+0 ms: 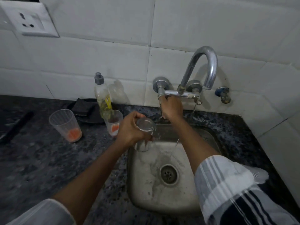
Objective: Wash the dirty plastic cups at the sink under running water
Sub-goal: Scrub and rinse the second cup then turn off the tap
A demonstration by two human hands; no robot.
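My left hand (129, 129) grips a clear plastic cup (145, 127) tilted over the left back corner of the steel sink (191, 200). My right hand (171, 106) is closed around the left tap handle (162, 92) under the curved chrome faucet (206, 65). I cannot tell whether water is running. Two more clear cups stand on the dark counter: one (65, 125) at the left with orange residue at its bottom, another (113, 122) beside the sink, also with orange residue, partly hidden by my left hand.
A dish soap bottle (103, 96) stands behind the second cup, next to a black scrub pad (82, 107). A blue-capped valve (223, 95) juts from the tiled wall at right. A wall socket (30, 21) is at top left. The sink drain (168, 174) is open.
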